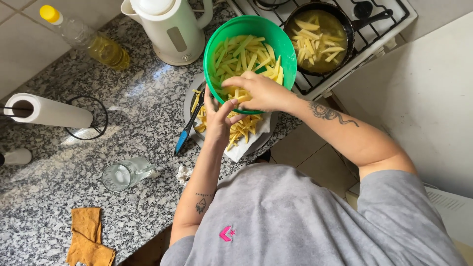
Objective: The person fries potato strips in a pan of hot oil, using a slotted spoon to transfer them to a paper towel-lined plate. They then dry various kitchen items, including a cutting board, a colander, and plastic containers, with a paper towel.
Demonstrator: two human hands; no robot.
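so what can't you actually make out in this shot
All in the head view:
- Plate under the green bowl: mostly covered by the bowl, the paper and both hands.
- Left hand: its fingertips sit under the bowl's rim, so its grip is unclear.
- Right hand: the fingers curl into the potato sticks; what they pinch is hidden.
- Pan: far rim cut by the top edge.
- Blue-handled tongs: tips hidden under the bowl.
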